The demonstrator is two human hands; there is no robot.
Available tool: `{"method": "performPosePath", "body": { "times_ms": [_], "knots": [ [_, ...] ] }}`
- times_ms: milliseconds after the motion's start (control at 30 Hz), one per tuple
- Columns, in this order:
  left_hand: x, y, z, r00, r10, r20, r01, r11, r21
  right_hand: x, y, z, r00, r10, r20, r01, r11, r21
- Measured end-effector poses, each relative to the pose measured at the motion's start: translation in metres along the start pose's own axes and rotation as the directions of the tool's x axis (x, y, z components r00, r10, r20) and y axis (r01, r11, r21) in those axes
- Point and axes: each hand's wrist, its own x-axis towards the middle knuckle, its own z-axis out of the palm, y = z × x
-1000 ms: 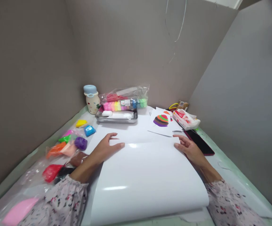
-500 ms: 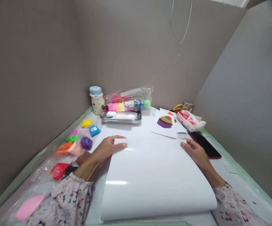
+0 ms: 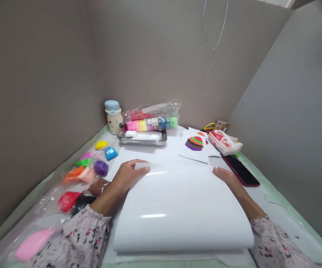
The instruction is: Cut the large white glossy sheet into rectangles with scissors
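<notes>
A large glossy white sheet of paper [image 3: 180, 208] spans the table in front of me, its near end bowed up and curling over. My left hand [image 3: 129, 173] pinches the far left corner, thumb on top and fingers behind. At the far right corner, my right hand [image 3: 224, 175] has its thumb on the edge; the other fingers are mostly hidden. Just beyond lies a small card with a striped dome drawing [image 3: 194, 144]. Left of my left hand are bagged lumps of coloured clay, including a purple one [image 3: 101, 168] and a brown one [image 3: 99, 186].
At the back stand a jar with a blue lid [image 3: 113, 117] and a metal tray [image 3: 142, 141] below a bag of coloured clay [image 3: 152, 121]. A tissue pack [image 3: 225, 142] and a dark phone [image 3: 241, 171] lie right. Walls enclose the table.
The sheet's near end has curled up more and shifted slightly left, its bright reflection moving right. Both hands keep nearly the same places at the far corners.
</notes>
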Motion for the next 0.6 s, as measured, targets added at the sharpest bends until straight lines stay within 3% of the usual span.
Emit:
{"method": "performPosePath", "body": {
  "times_ms": [200,600],
  "knots": [
    [0.004,-0.001,-0.003,0.999,-0.026,-0.04,0.026,1.0,0.009,-0.021,0.001,0.016,0.995,-0.072,0.065,0.072,0.997,0.009],
    [0.017,-0.016,-0.014,0.999,-0.038,-0.014,0.038,0.999,-0.011,-0.02,0.0,0.022,0.988,-0.152,0.017,0.153,0.986,-0.069]
  ]
}}
